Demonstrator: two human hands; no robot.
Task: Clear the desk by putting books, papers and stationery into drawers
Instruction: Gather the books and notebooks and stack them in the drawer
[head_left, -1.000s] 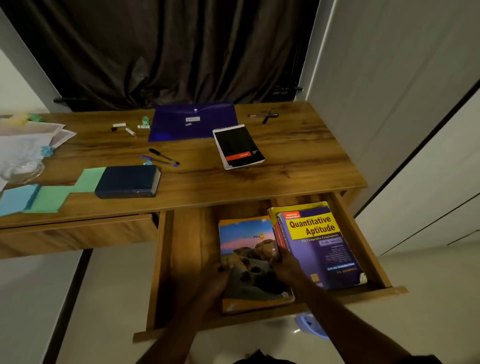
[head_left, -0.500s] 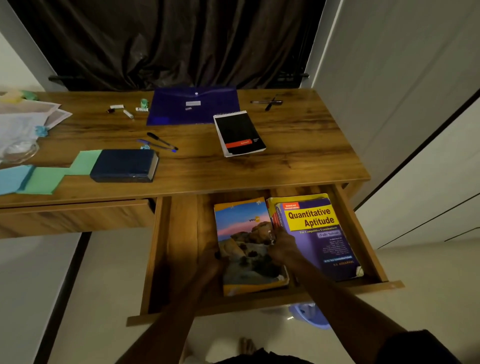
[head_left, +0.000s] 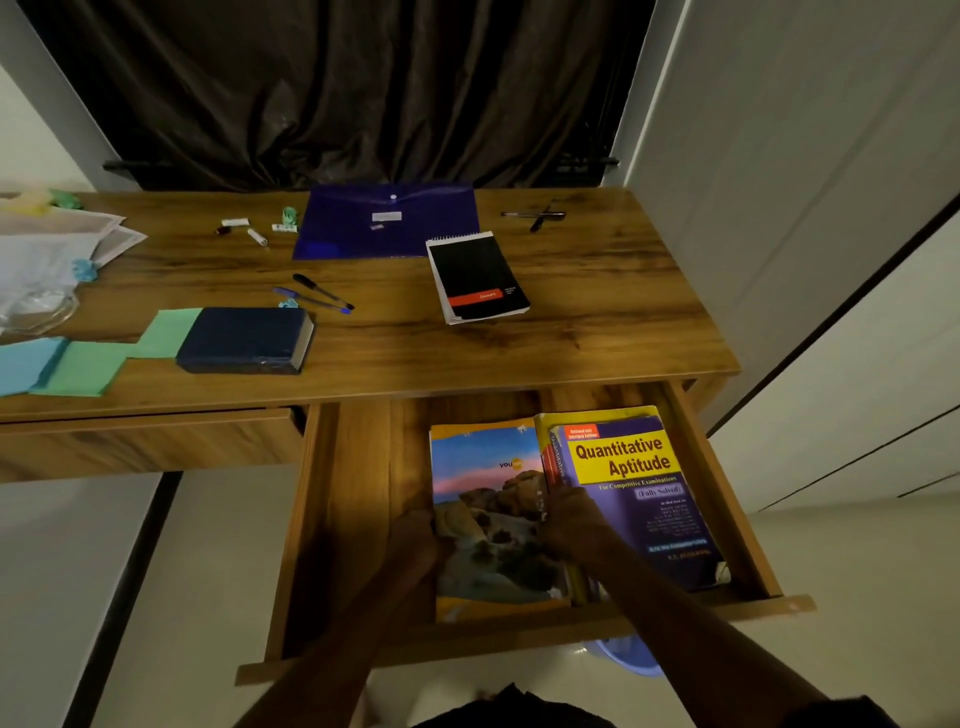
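The right drawer (head_left: 353, 519) is pulled out below the wooden desk (head_left: 597, 322). In it lies a landscape-cover notebook (head_left: 488, 488) beside a purple and yellow "Quantitative Aptitude" book (head_left: 634, 483). My left hand (head_left: 418, 535) holds the notebook's left edge. My right hand (head_left: 571, 517) grips its right edge, against the thick book's spine. On the desk lie a dark blue book (head_left: 247, 340), a black spiral notepad (head_left: 475, 275), a purple folder (head_left: 387, 221), pens (head_left: 317, 296) and coloured paper sheets (head_left: 83, 358).
The left drawer (head_left: 145, 441) is closed. White papers (head_left: 52, 249) and a glass dish lie at the desk's left end, small erasers and caps (head_left: 257, 228) near the back, two more pens (head_left: 535, 214) at back right. A dark curtain hangs behind; white cabinet doors stand to the right.
The notebook has slid further back into the drawer and closer to the thick book, with both hands moving along on its edges. The view tilted down slightly.
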